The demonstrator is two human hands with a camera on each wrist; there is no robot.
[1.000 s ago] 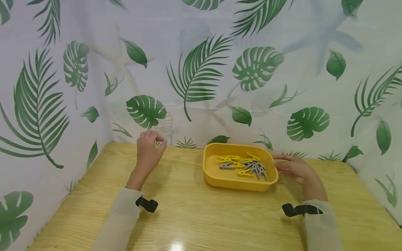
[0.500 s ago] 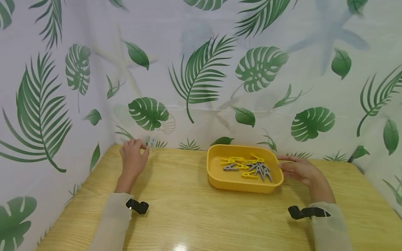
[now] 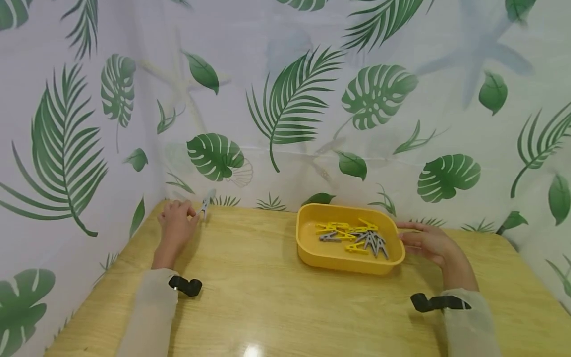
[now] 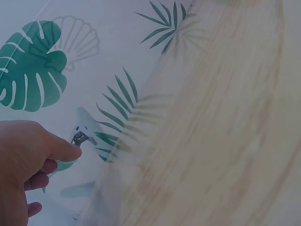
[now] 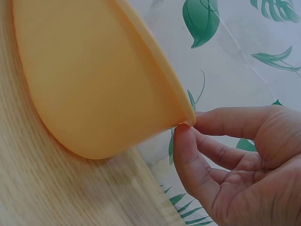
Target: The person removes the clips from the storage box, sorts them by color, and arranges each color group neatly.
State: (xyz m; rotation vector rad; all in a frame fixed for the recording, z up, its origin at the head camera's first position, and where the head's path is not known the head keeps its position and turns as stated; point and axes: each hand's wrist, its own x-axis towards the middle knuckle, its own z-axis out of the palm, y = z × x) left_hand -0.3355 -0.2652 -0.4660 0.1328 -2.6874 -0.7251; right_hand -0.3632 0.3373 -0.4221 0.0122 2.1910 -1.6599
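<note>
My left hand (image 3: 175, 225) pinches a grey-blue clothespin (image 3: 204, 206) above the table's back left corner. In the left wrist view the left hand (image 4: 28, 160) has thumb and finger together on the clothespin (image 4: 81, 136), which is partly hidden. A yellow tub (image 3: 348, 263) rests on the table, holding several yellow clothespins (image 3: 356, 248) and several grey ones (image 3: 330, 237). At the tub's right end is my right hand (image 3: 430, 245). The right wrist view has the right hand (image 5: 240, 160) gripping the rim of the tub (image 5: 103, 84) between thumb and finger.
The wooden table (image 3: 250, 297) is bounded by a white leaf-patterned cloth (image 3: 285, 183) at the back and along the left side. A black wrist strap (image 3: 185, 285) is on the left forearm and another strap (image 3: 439, 302) on the right.
My left hand has moved left and slightly down with its clothespin, away from the tub. The right hand stays at the tub's right end. The head view has shifted slightly.
</note>
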